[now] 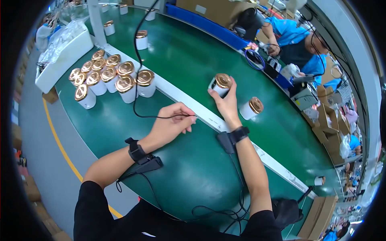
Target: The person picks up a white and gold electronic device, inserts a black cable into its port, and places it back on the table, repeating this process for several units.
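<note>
Canister (222,81) glossy and metallic-looking on top, smooth, plastic-looking below; cable (149,117) smooth, rubbery-looking; tabletop (189,160) smooth, softly shiny.

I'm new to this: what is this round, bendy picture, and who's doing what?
It's the view from a wide fisheye camera on a person's head, which bends straight edges. No robot here, just the wearer's own bare hands: the left hand pinches a thin black cable, and the right hand grips a white canister with a copper-coloured top beyond the pale rail. Another such canister sits to its right, and a cluster of them stands at left on the green tabletop.
</note>
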Motion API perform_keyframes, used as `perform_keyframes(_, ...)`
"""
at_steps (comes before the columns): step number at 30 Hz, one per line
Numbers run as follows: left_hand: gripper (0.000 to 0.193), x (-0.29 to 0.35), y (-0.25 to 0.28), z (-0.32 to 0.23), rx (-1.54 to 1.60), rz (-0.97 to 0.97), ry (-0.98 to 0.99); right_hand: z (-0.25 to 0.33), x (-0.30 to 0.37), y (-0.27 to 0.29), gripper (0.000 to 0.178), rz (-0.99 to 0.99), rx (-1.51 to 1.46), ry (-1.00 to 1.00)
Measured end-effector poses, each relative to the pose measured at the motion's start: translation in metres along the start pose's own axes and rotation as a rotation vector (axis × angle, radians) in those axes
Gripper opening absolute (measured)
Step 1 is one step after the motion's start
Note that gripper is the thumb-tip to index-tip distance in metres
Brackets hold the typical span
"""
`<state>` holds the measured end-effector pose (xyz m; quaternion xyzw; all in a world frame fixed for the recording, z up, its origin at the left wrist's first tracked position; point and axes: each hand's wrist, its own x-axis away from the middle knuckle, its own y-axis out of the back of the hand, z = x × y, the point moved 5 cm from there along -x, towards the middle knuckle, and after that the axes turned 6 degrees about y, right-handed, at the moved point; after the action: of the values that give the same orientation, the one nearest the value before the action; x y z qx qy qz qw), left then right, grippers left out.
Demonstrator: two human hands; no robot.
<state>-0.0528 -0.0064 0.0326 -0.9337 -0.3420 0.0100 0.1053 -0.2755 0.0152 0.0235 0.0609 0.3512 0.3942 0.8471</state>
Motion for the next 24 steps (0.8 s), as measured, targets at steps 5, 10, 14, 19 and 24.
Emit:
perform_keyframes(5,0.011,0.012,0.009,-0.011,-0.010,-0.097,-0.037,0.003,0.006,-0.018,0.046,0.100,-0.779,-0.344)
perform_keyframes(10,0.015,0.017,0.002,-0.025,-0.056,-0.116,-0.200,0.040,0.043,-0.041,0.046,0.325,-1.056,-0.502)
perform_keyframes(14,0.017,0.013,0.001,-0.024,-0.098,-0.105,-0.195,0.035,0.052,-0.051,0.049,0.262,-1.091,-0.568)
perform_keyframes(19,0.016,0.009,0.000,-0.020,-0.131,-0.106,-0.161,0.052,0.055,-0.044,0.051,0.216,-0.974,-0.384)
perform_keyframes(24,0.014,0.007,0.001,-0.018,-0.169,-0.113,-0.134,0.060,0.054,-0.041,0.051,0.250,-0.972,-0.335)
